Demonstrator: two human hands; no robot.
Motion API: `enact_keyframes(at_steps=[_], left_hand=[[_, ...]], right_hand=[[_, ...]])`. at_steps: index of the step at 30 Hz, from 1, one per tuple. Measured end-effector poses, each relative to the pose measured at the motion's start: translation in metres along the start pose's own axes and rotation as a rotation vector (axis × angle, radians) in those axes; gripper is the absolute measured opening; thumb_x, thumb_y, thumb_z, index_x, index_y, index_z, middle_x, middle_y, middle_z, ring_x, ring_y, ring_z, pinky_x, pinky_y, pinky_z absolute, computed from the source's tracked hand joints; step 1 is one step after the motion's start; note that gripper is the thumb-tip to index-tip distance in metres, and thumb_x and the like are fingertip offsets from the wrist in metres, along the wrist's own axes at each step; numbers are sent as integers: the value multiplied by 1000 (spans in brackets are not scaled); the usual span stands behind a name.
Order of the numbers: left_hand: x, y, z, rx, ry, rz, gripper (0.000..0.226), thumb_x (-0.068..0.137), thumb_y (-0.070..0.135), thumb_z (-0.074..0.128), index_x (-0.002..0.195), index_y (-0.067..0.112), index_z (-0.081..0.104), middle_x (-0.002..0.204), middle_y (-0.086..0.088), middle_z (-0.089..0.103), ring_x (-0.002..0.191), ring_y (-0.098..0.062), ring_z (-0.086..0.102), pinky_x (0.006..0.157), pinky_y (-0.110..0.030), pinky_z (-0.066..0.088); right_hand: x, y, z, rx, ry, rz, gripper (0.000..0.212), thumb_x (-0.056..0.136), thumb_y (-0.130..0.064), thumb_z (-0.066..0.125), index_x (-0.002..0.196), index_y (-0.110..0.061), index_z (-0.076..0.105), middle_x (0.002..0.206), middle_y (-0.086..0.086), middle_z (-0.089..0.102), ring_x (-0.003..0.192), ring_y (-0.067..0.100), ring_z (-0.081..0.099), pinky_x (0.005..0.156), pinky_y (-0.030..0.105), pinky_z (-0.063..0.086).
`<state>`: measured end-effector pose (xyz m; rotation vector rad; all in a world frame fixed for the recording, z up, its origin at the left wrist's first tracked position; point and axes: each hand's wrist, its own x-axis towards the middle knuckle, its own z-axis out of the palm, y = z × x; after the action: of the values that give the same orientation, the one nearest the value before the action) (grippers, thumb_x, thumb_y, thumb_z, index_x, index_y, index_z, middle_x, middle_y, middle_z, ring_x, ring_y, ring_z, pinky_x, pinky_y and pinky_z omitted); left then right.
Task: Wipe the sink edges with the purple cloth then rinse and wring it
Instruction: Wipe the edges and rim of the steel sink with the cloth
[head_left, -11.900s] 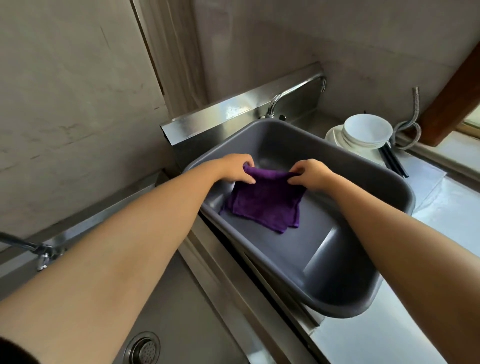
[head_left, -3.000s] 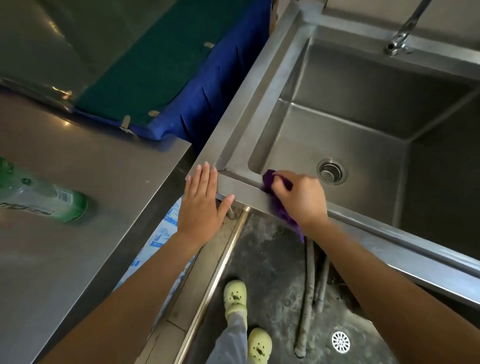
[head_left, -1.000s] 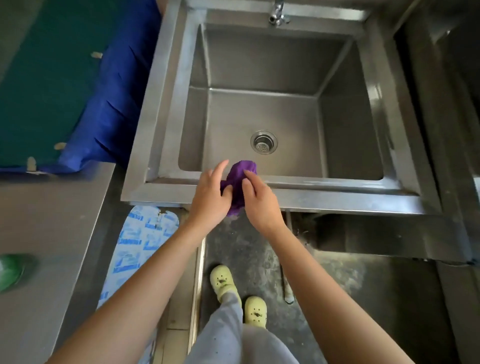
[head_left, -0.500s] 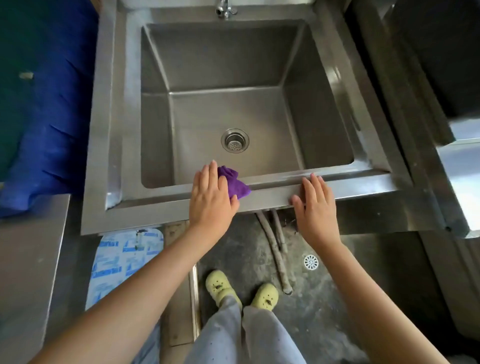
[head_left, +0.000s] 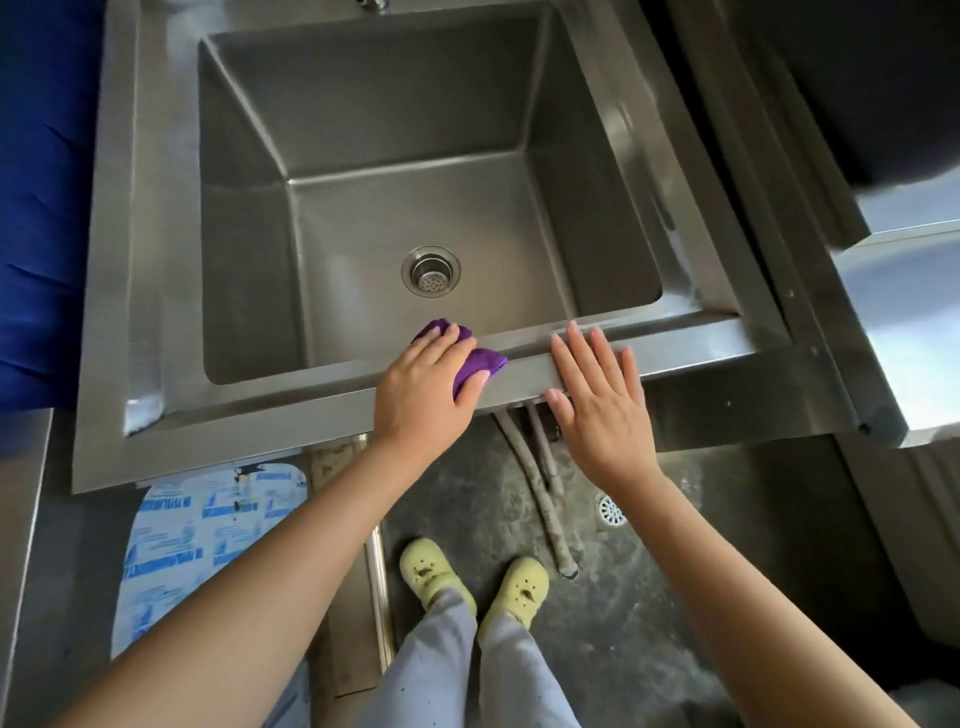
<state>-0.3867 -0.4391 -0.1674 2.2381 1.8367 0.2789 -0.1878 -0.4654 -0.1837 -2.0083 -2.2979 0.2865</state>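
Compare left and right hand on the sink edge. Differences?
Left hand presses the purple cloth onto the sink's front edge; right hand rests on bare steel. Left hand's fingers lie close together; right hand's fingers are spread. Both are palm-down on that edge.

pale green clogs (head_left: 423, 571) stand near two hoses (head_left: 546, 519) and a floor drain (head_left: 612, 510).
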Motion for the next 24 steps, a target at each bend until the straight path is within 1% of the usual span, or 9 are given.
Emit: enact_keyframes(at_steps=[3, 6, 10, 13, 15, 17, 20, 22, 24], left_hand=[[10, 19, 7, -15, -4, 15, 47, 86, 42, 41, 116, 16, 65, 124, -5, 65, 118, -23, 58, 97, -33, 46], [15, 32, 13, -8, 9, 14, 44, 85, 40, 43, 114, 18, 66, 123, -4, 66, 117, -22, 59, 96, -32, 46], [23, 54, 19, -17, -13, 46, 43, 87, 38, 44, 119, 16, 64, 126, -5, 63, 120, -23, 57, 99, -34, 44], [37, 79, 30, -10, -24, 65, 42, 87, 35, 45, 120, 16, 63, 129, -5, 61, 123, -23, 54, 101, -34, 41], [48, 99, 36, -22, -48, 77, 44, 87, 36, 42, 120, 17, 63, 129, -6, 61, 124, -23, 53, 102, -34, 41], [59, 118, 42, -37, -63, 94, 46, 87, 36, 39, 122, 16, 62, 132, -6, 59, 126, -23, 51, 103, -33, 39], [70, 140, 48, -33, -88, 125, 44, 91, 34, 40, 130, 17, 55, 141, -5, 50, 134, -21, 42, 109, -31, 31], [78, 153, 52, -19, -110, 149, 44, 95, 33, 39, 136, 19, 47, 147, -2, 42, 139, -18, 33, 112, -29, 25], [87, 167, 58, -14, -138, 177, 46, 97, 34, 35, 140, 21, 41, 151, 0, 36, 142, -15, 27, 113, -28, 21]], right_hand=[[2, 10, 0, 22, 30, 7, 59, 96, -48, 10, 145, -20, 26, 155, 2, 23, 144, 18, 10, 117, 39, 1], [3, 30, -2, 39, 59, 89, 57, 96, -46, 14, 147, -21, 23, 156, 2, 19, 144, 16, 6, 118, 40, -1], [5, 56, -8, 48, 77, 114, 58, 96, -45, 13, 146, -19, 23, 156, 2, 19, 145, 19, 10, 118, 44, 6], [7, 73, -11, 60, 92, 154, 57, 96, -44, 13, 147, -20, 20, 156, 1, 17, 144, 14, 4, 118, 39, 0], [8, 83, -14, 68, 102, 182, 57, 96, -43, 13, 147, -19, 19, 156, 1, 16, 142, 12, 1, 117, 35, -4], [9, 95, -17, 75, 101, 216, 57, 97, -42, 13, 148, -18, 17, 157, 2, 13, 143, 12, -1, 117, 34, -5], [13, 113, -19, 112, 80, 260, 53, 100, -38, 17, 149, -18, 12, 159, 1, 7, 143, 10, -7, 116, 31, -8], [14, 121, -20, 158, 75, 244, 52, 101, -37, 17, 149, -20, 10, 159, -1, 3, 141, 6, -11, 114, 26, -12], [13, 123, -22, 226, 96, 218, 51, 100, -35, 16, 149, -20, 11, 158, -2, 4, 141, 4, -11, 114, 23, -12]])
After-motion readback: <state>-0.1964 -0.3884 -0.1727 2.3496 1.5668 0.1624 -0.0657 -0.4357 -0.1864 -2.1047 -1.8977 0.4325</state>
